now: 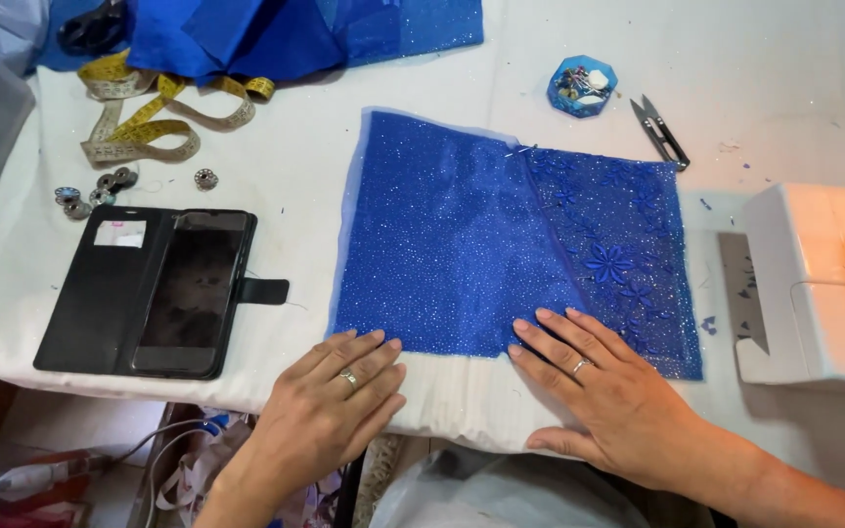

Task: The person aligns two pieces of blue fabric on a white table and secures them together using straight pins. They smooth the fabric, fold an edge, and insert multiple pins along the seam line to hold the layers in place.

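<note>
At the worktop [364, 78] front edge, left hand [330, 401] and right hand [594, 386] lie flat, fingers spread (holding nothing), fingertips touching the blue fabric [462, 244] hem.

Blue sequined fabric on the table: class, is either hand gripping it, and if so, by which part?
Neither grips it. The left hand and right hand lie flat, fingertips pressing the near edge of the blue sequined fabric on the table.
</note>
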